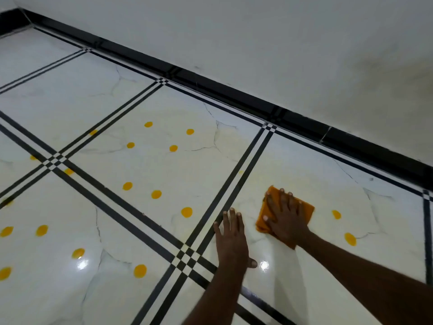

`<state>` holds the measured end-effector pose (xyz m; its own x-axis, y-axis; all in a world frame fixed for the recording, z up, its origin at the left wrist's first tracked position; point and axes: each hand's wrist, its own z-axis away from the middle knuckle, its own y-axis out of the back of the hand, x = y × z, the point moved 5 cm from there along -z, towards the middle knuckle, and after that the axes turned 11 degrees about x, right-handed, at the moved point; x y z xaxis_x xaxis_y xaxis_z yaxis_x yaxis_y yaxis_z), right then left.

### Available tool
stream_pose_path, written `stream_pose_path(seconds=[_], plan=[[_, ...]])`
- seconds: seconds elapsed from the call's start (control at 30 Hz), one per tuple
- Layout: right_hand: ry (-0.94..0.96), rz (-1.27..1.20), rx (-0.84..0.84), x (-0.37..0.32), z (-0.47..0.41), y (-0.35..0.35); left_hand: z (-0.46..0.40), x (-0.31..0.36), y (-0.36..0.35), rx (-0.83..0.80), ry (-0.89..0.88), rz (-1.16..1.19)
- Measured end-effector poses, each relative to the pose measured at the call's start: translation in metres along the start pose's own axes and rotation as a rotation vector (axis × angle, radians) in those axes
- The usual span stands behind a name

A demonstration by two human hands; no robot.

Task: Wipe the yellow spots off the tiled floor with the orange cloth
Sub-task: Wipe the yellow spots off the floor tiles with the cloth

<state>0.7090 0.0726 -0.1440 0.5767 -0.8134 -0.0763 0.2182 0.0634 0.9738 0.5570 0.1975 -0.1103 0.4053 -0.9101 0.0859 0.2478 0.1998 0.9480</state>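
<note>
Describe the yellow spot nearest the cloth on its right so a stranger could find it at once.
Start at the black skirting along the wall and come down to the tile where the right hand presses the orange cloth. The spot lies just right of the cloth; unlike the larger spot below it, it sits level with the hand.

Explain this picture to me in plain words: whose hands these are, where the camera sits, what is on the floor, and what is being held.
No machine here: a person works with two bare hands, and the single camera is worn on their head, looking forward and down. The right hand lies flat, fingers spread, pressing an orange cloth onto the tiled floor. The left hand rests open on the floor beside it, holding nothing. The tiles are glossy white with dark stripes along the joints, ending at a dark skirting under a white wall. Many yellow spots dot the floor, for instance one left of the hands and one to the right.
</note>
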Motion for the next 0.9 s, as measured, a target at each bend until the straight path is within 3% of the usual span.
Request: stream_pose_path(seconds=[0.13, 0.2, 0.27, 0.33, 0.43, 0.47, 0.53, 0.57, 0.67, 0.7, 0.9], plan=[[0.29, -0.038, 0.086, -0.058, -0.052, 0.002, -0.005, 0.0, -0.007, -0.008, -0.011, 0.013], [0.347, -0.06, 0.136, -0.09, -0.1, 0.011, -0.007, -0.002, -0.013, -0.007, -0.007, 0.023], [0.264, -0.069, 0.151, -0.084, -0.13, 0.022, -0.008, 0.0, -0.012, -0.005, -0.025, 0.008], [0.14, -0.106, 0.268, -0.048, -0.129, 0.022, -0.007, -0.004, -0.011, 0.005, -0.003, -0.007], [-0.038, -0.089, 0.416, 0.027, -0.07, 0.008, -0.009, -0.003, -0.01, 0.005, -0.007, 0.006], [-0.074, -0.1, 0.389, 0.049, -0.04, 0.003, -0.009, 0.003, -0.013, 0.023, -0.003, 0.015], [-0.089, -0.097, 0.413, 0.036, -0.021, -0.002, -0.009, -0.002, -0.008, 0.042, -0.007, 0.031], [-0.181, -0.01, 0.401, 0.081, 0.012, -0.009, -0.006, 0.047, -0.026, -0.02, -0.094, 0.084], [0.057, -0.132, 0.415, 0.023, -0.045, 0.012, -0.006, 0.001, -0.007, 0.079, -0.024, 0.001], [0.085, -0.105, 0.331, 0.018, -0.062, 0.02, -0.009, -0.014, -0.006, 0.084, -0.014, -0.03], [-0.289, -0.019, 0.435, 0.168, 0.014, -0.003, -0.012, -0.005, -0.011, 0.028, -0.052, -0.076]])
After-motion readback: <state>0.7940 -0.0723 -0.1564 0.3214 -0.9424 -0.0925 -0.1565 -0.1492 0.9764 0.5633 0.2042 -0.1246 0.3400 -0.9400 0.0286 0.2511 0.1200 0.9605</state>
